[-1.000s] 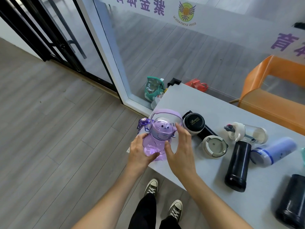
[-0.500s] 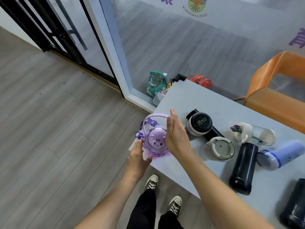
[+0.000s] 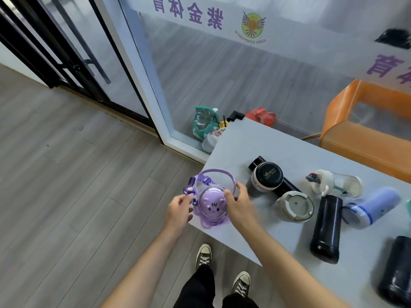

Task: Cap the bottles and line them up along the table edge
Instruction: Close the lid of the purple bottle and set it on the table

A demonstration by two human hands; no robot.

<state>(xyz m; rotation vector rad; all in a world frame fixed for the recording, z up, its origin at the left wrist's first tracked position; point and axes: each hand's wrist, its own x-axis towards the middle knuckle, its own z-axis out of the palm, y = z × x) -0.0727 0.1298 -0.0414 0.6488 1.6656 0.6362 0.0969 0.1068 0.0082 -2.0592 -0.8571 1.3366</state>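
The purple bottle (image 3: 211, 207), upright at the table's (image 3: 255, 147) near-left corner, appears light, rigid and smooth; left hand (image 3: 179, 211) and right hand (image 3: 239, 204) loosely clasp its sides below the domed lid.

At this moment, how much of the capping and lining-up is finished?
Done: the purple bottle stands capped at the table corner. In hand: both the left hand and right hand are on it. Left: a loose lid, and the black bottle and blue bottle lying down.
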